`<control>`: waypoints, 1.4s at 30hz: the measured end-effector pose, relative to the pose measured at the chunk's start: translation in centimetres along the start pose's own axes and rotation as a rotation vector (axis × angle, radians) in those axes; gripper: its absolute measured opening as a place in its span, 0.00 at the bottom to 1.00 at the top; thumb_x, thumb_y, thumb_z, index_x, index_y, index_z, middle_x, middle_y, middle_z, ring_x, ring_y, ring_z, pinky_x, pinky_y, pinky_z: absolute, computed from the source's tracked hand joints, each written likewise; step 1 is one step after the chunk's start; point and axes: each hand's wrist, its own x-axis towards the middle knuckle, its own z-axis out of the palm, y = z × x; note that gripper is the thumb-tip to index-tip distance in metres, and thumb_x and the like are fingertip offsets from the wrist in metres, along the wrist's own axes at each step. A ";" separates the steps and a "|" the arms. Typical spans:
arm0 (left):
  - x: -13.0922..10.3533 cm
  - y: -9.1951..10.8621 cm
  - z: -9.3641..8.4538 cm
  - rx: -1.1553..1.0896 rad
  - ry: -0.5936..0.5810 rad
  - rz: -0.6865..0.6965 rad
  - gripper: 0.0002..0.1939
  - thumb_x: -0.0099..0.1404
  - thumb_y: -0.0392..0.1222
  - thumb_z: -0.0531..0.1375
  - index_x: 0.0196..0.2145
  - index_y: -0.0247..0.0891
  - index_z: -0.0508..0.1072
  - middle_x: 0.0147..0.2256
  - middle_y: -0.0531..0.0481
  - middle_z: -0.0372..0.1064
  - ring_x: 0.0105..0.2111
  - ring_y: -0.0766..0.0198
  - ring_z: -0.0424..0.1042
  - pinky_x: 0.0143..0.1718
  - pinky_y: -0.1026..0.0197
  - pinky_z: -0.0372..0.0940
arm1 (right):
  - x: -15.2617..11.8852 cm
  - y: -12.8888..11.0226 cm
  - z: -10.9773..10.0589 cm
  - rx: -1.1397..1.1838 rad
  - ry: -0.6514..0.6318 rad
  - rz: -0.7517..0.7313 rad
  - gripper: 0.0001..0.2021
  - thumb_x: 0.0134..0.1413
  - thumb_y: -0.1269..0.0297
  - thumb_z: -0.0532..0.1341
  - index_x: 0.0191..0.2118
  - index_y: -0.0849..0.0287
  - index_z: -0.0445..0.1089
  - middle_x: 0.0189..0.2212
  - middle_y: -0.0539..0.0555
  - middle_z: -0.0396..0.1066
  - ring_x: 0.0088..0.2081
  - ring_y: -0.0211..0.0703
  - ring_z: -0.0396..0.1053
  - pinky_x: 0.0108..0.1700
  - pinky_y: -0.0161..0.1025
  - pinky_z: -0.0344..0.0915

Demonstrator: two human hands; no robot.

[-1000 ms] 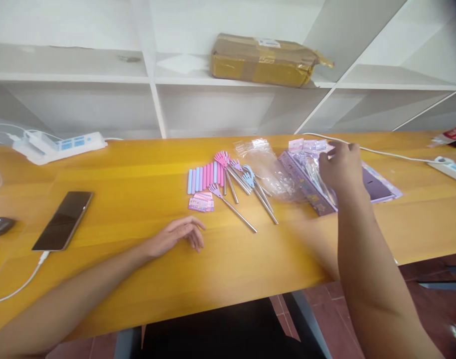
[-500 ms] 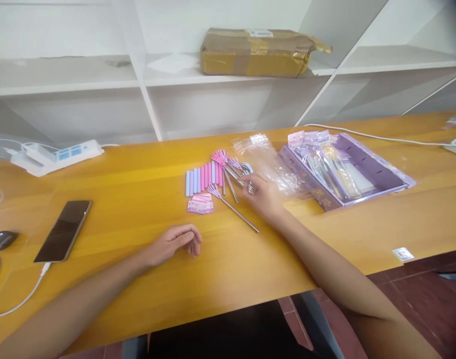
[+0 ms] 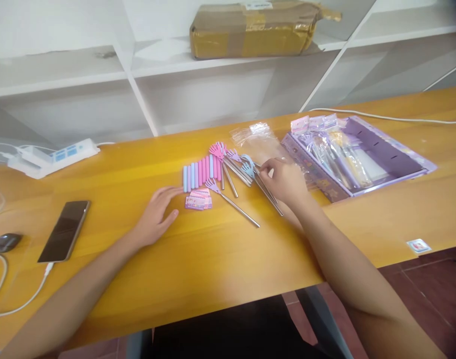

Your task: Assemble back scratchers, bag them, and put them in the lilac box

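My left hand (image 3: 158, 214) is open, its fingers stretched out with the tips at the left end of a row of pink, blue and lilac tube-shaped handles (image 3: 201, 172). Just below that row lie small printed cards (image 3: 198, 199). My right hand (image 3: 285, 182) is closed in a pinch at the rod of a blue hand-shaped back scratcher (image 3: 247, 169), though its fingertips partly hide the hold. Metal rods slant beneath those fingers. Pink back scratchers (image 3: 217, 150) lie to the left, and a lilac back scratcher (image 3: 235, 203) rests alone in front.
A clear plastic bag (image 3: 255, 137) lies behind my right hand. Right of it stands a purple box (image 3: 395, 162) holding bagged pieces. At left are a phone (image 3: 64, 231), a mouse (image 3: 6, 242) and a power strip (image 3: 76, 152). A taped carton (image 3: 253, 32) sits on the shelf.
My left hand has moved up and left to the handles, its curled fingers now extended. My right hand has shifted right, and blue back scratchers' rods now slant towards the lower right. The view has tilted slightly.
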 end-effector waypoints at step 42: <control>0.2 -3.0 1.3 0.543 0.187 -0.395 0.24 0.76 0.42 0.48 0.65 0.32 0.65 0.47 0.33 0.77 0.44 0.42 0.78 0.43 0.46 0.71 | -1.4 -2.0 -0.1 -0.336 -0.329 0.088 0.18 0.67 0.52 0.58 0.41 0.62 0.77 0.36 0.67 0.79 0.37 0.57 0.78 0.37 0.42 0.64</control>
